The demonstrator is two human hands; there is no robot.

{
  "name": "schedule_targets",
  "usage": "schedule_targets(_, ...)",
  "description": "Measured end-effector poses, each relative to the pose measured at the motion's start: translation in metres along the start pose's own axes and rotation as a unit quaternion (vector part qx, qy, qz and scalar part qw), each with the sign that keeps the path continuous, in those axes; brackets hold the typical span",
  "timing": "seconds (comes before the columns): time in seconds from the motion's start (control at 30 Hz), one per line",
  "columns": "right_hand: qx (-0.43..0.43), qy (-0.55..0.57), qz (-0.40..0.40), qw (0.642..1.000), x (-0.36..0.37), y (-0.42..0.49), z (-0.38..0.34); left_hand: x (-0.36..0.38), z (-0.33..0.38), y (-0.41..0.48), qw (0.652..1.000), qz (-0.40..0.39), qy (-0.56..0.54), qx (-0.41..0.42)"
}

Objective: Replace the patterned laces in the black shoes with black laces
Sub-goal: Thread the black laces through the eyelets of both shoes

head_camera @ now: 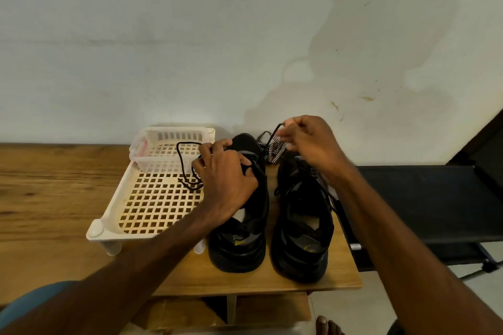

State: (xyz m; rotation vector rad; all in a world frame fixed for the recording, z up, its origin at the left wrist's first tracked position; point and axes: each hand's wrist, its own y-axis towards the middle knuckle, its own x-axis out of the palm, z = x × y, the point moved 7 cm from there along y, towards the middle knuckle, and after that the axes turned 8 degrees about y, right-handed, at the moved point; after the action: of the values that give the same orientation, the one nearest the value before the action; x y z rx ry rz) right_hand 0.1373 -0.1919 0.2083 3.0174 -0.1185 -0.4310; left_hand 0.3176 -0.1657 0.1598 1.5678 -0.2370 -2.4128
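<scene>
Head view. Two black shoes stand side by side on the wooden table point(340, 275), heels toward the viewer and toes toward the wall point(190, 35). The left hand point(226, 177) lies over the left shoe point(242, 247), its fingers curled round the tongue and the front of the opening. The right hand point(307, 141) is raised above the toe of the right shoe point(302, 242) and pinches a black lace point(276, 132), which runs taut from the fingertips down to the eyelets of the left shoe. The hands are apart, each clamped on its own thing. A further black strand point(178, 152) loops leftward from under the left hand and lies across the white grid rack point(152, 207); whether it belongs to the same lace cannot be told. The patterned laces point(273, 151), black and white, lie bunched on the table just behind the toes, between shoes and wall. A small white basket point(168, 163) sits at the far end of the rack. A black cot point(422, 198) stands right of the table. A bare foot point(326, 326) shows at the lower edge.
</scene>
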Motion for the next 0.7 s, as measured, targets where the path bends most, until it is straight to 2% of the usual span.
schedule_targets(0.1,0.041,0.231,0.0,0.972,-0.008,-0.004,-0.005,-0.009,-0.003,0.005,0.999,0.031,-0.035,-0.017)
schedule_targets(0.2,0.065,0.282,0.005,0.957,-0.007,-0.007,-0.005,-0.03,-0.005,0.012,0.994,0.084,-0.069,-0.019)
schedule_targets(0.27,0.045,0.186,0.029,0.981,-0.009,-0.007,-0.005,-0.05,-0.011,0.02,0.985,0.128,-0.113,-0.019)
schedule_targets(0.33,-0.019,-0.017,0.027,0.999,-0.008,-0.007,-0.008,-0.066,-0.026,0.03,0.971,0.159,-0.177,-0.023)
schedule_targets(0.4,-0.048,-0.207,-0.044,0.976,0.008,-0.007,-0.002,-0.075,-0.047,0.04,0.945,0.171,-0.274,-0.047)
schedule_targets(0.47,-0.025,-0.322,-0.12,0.939,0.028,-0.007,0.015,-0.08,-0.061,0.046,0.913,0.162,-0.364,-0.087)
schedule_targets(0.5,-0.013,-0.346,-0.136,0.928,0.034,-0.006,0.021,-0.081,-0.064,0.049,0.901,0.153,-0.394,-0.1)
schedule_targets(0.6,-0.017,-0.344,-0.122,0.931,0.037,-0.003,0.018,-0.076,-0.065,0.054,0.884,0.117,-0.438,-0.112)
schedule_targets(0.7,-0.054,-0.294,-0.083,0.951,0.029,0.0,0.006,-0.071,-0.061,0.054,0.896,0.088,-0.425,-0.089)
